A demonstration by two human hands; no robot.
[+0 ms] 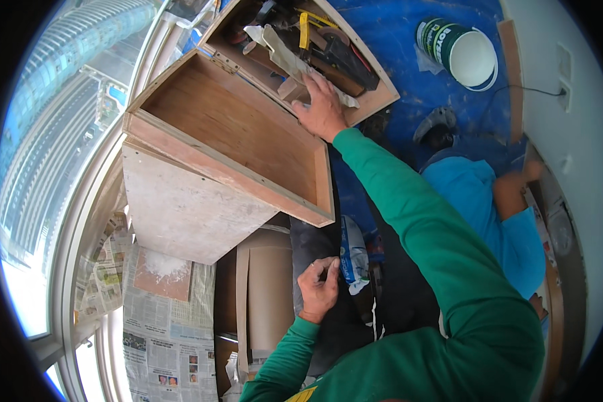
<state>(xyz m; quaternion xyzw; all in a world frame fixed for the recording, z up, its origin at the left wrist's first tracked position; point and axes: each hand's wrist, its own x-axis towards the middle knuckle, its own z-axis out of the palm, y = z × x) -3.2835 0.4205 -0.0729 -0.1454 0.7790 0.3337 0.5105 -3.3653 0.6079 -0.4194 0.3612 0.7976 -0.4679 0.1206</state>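
A wooden toolbox point(382, 100) stands open at the top, its hinged lid point(228, 124) lying back toward me. My right hand point(323, 110) reaches over the box's near edge, thumb and fingers apart, with fingertips at a crumpled off-white sheet point(278, 53) on the tools. Beneath and beside that sheet are a yellow-handled tool point(305, 30) and a dark block-like tool point(348, 60). Near my lap, my left hand point(318, 288) is closed with thumb and fingertips together; whatever it might hold is too small to make out.
A co-worker in a blue shirt point(476, 194) is low at the right. A green-and-white bucket point(459, 53) lies on the blue floor sheet point(395, 27). A pale board point(187, 201), newspaper point(167, 342) and a powder-covered board point(161, 275) are by the window at left. A plastic bag point(354, 254) lies near my legs.
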